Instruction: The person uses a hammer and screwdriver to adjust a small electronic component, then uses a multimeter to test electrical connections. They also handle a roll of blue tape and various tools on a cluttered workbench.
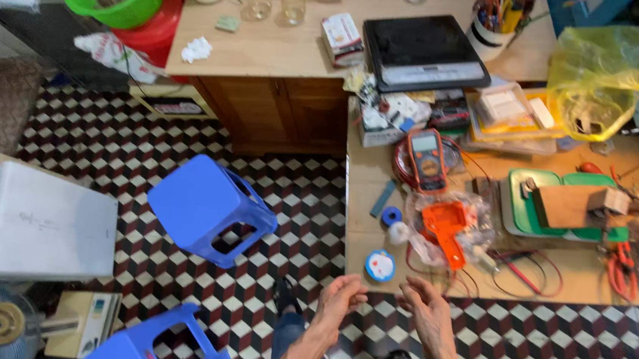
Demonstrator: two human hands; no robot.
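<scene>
- Your left hand (339, 296) and right hand (425, 308) hover at bottom centre of the frame, fingers loosely curled and open, holding nothing.
- Nearest them, one round blue-rimmed tape roll (379, 265) lies on the wooden workbench (365, 183) edge, just above your left hand.
- Just beyond it sit one orange tool in a clear bag (447, 224) and one orange multimeter (427, 158).
- Red and black leads (525, 268) trail across the bench right of the bag.
- Two blue plastic stools (209, 207) stand on the chequered floor at lower left.
</scene>
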